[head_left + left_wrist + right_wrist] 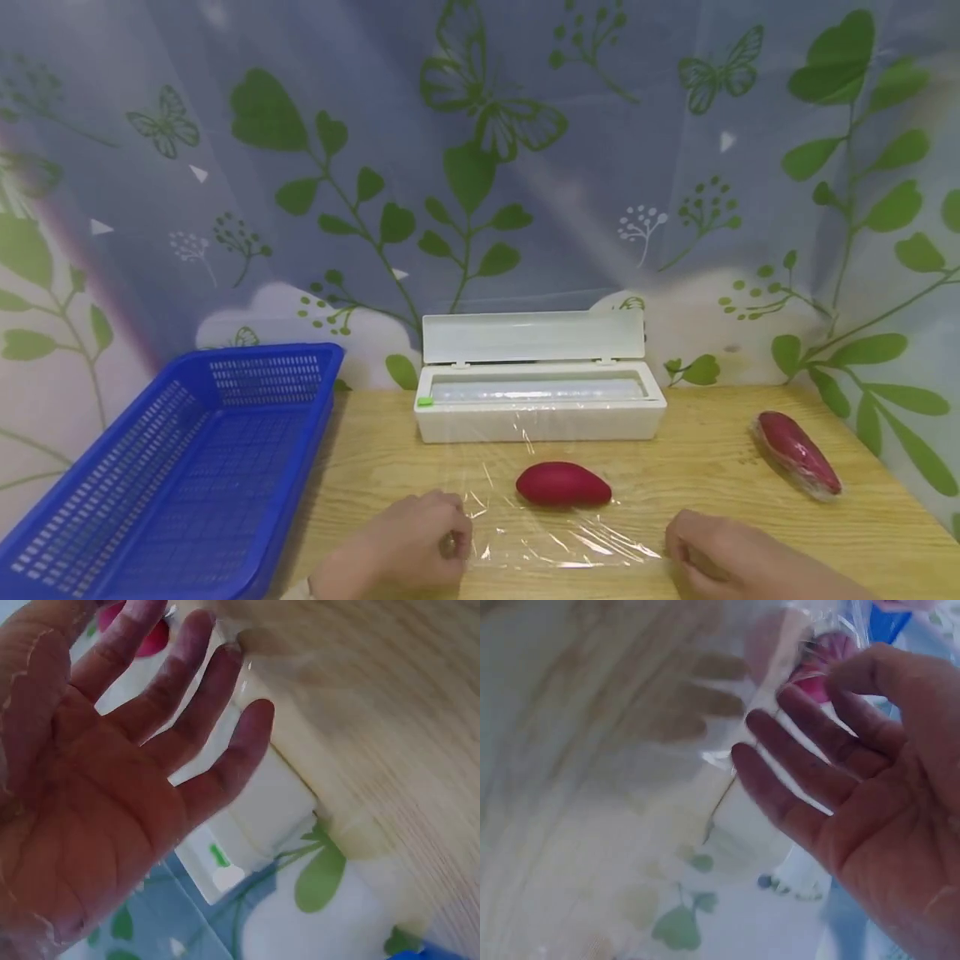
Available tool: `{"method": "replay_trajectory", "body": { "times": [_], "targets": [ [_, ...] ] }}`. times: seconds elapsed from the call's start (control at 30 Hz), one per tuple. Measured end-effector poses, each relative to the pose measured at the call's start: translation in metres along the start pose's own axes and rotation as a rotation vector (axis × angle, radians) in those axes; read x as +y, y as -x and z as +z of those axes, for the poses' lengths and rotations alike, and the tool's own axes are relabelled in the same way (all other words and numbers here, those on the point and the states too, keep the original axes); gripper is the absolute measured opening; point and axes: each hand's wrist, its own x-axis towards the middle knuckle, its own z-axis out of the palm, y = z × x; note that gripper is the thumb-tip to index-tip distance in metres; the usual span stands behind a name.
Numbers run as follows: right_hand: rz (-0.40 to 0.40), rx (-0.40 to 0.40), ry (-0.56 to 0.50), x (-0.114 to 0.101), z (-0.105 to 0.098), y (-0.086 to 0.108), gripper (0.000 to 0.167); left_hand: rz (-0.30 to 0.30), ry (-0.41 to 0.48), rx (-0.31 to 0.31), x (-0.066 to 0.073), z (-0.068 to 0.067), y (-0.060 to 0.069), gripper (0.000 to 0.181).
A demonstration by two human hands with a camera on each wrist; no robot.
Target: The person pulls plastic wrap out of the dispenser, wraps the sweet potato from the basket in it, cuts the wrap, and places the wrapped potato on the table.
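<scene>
A sheet of clear cling film (540,546) stretches over the table from a white dispenser box (540,423), whose lid stands open with the roll (536,390) inside. One smooth red sweet potato (562,485) lies crosswise on the film, in front of the box. My left hand (423,537) pinches the film's near left corner; my right hand (727,554) pinches the near right one. In the wrist views the other fingers of the left hand (112,795) and right hand (885,817) are loosely bent and spread. The left fingertip pinch is cut off at the frame's top.
At the left stands a blue plastic basket (292,475) with slotted walls. Toward the table's right edge lies another red sweet potato (798,454), wrapped in film. A green slider (425,402) sits at the box's left end. A patterned curtain (525,208) hangs behind the wooden table.
</scene>
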Motion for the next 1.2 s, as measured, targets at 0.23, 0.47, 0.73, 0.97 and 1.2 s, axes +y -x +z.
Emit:
{"method": "replay_trajectory", "body": {
  "times": [0.23, 0.47, 0.73, 0.97, 1.2],
  "targets": [
    [-0.039, 0.331, 0.122, 0.005, -0.026, -0.019, 0.024, -0.087, 0.034, 0.273, -0.007, -0.023, -0.024, 0.011],
    [0.08, 0.425, 0.201, 0.007, -0.045, -0.052, 0.019, -0.262, -0.006, 0.386, -0.015, -0.025, -0.051, 0.009],
    [0.287, 0.299, 0.265, 0.024, -0.039, -0.066, 0.011, -0.272, -0.229, 0.362, -0.019, -0.016, -0.06, 0.006],
    [0.215, 0.551, 0.463, 0.005, -0.032, -0.059, 0.022, -0.126, -0.326, 0.557, 0.002, -0.024, -0.057, 0.011],
    [0.001, 0.438, 0.482, -0.031, -0.003, -0.077, 0.04, 0.06, -0.212, 0.327, 0.029, -0.002, -0.083, 0.034]
  ]
}}
